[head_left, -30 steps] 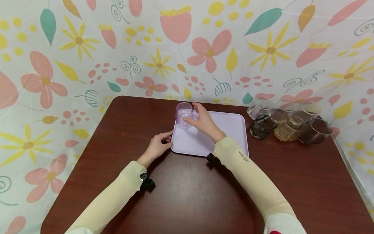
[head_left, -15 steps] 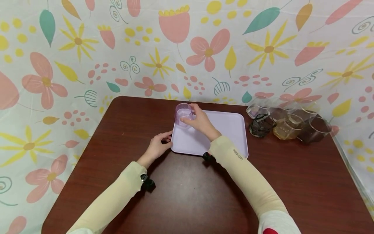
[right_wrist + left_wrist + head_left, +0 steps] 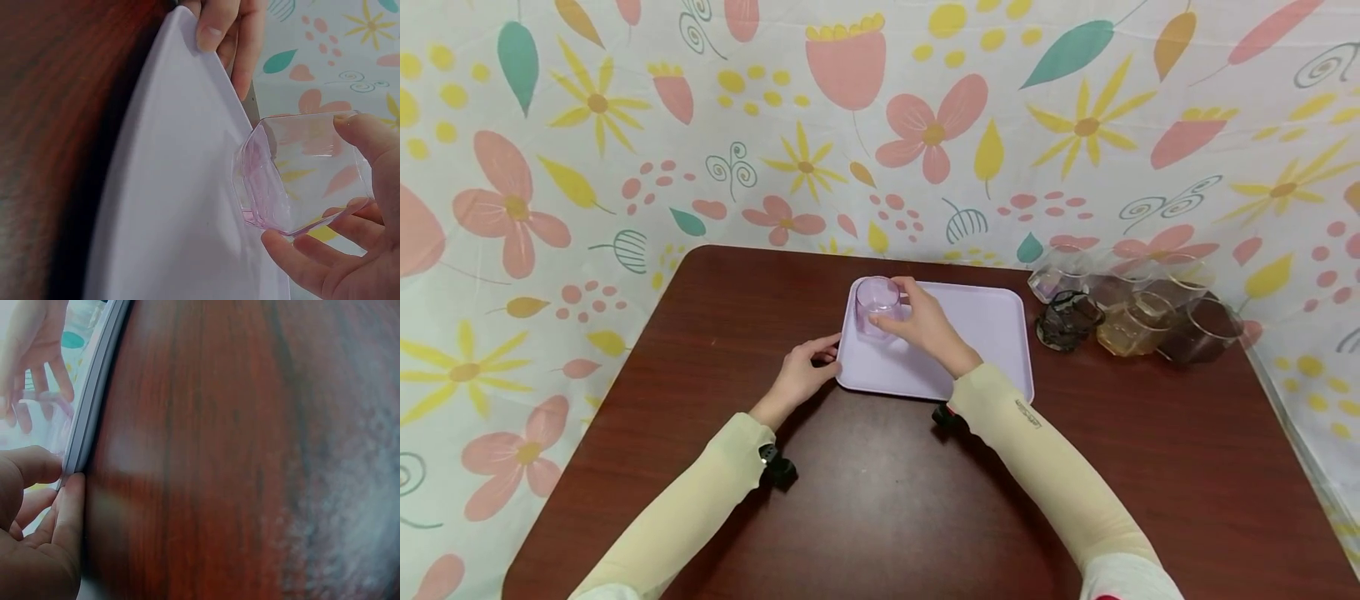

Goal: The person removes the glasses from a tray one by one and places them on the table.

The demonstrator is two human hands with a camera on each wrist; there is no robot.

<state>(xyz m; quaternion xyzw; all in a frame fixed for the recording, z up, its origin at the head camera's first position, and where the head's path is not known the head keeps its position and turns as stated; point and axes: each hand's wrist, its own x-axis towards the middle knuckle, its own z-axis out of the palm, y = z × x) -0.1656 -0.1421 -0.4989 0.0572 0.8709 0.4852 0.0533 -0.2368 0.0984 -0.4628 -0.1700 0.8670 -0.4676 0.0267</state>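
Observation:
My right hand (image 3: pixel 931 327) holds a pale purple clear glass (image 3: pixel 874 310) upright over the left part of a lilac tray (image 3: pixel 985 333). In the right wrist view the thumb lies at the rim of the faceted glass (image 3: pixel 312 169), with fingers on the opposite side. Its base looks to be on or just over the tray; any small gap is hard to tell. My left hand (image 3: pixel 801 375) pinches the tray's near left corner between thumb and fingers. The left wrist view shows those fingertips (image 3: pixel 74 487) at the tray's rim (image 3: pixel 94 406).
To the tray's right stands a group of glasses: a dark grey one (image 3: pixel 1070 321), an amber one (image 3: pixel 1135 325), a dark brown one (image 3: pixel 1202 329) and clear ones (image 3: pixel 1062 279) behind. The brown table (image 3: pixel 850 492) meets a flower-patterned cloth (image 3: pixel 700 108) at the back.
The glass in my right hand has moved a little nearer and to the right, from the tray's far left edge to inside its rim. My left hand stays at the tray's corner.

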